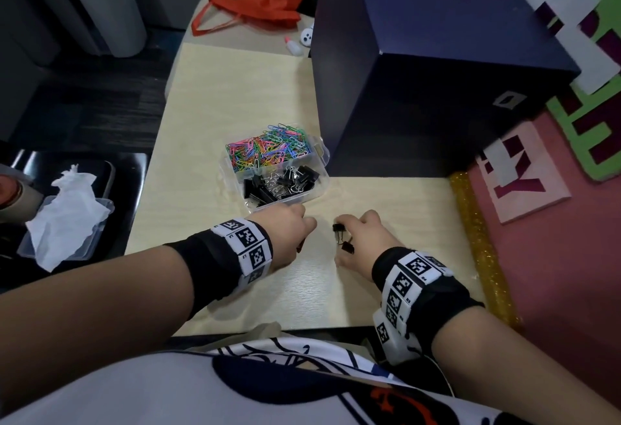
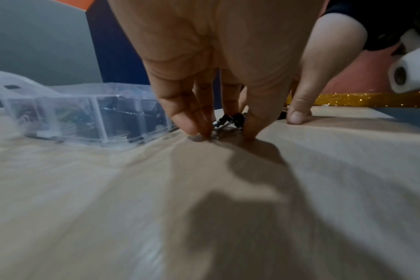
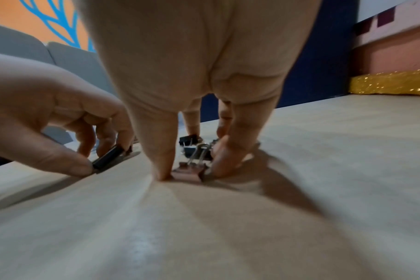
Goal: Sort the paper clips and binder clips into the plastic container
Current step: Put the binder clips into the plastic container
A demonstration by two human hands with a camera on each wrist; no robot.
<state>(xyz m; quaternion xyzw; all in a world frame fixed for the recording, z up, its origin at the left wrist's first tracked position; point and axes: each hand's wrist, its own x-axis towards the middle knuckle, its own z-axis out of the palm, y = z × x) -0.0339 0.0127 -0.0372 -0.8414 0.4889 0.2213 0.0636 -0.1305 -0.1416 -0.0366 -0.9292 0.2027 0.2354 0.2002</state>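
A clear plastic container stands mid-table, with coloured paper clips in its far compartment and black binder clips in the near one. Just in front of it, my left hand pinches a black binder clip against the table top. To the right, my right hand has its fingertips down around several loose binder clips. In the right wrist view its thumb and a finger pinch one binder clip from both sides, and another clip lies behind. The left wrist view shows the left hand with fingertips on the table.
A tall dark blue box stands right behind the container. A gold glitter strip runs along the table's right edge. A red bag and a small glue bottle lie at the far end. Left of the table, a tissue covers a plastic lid.
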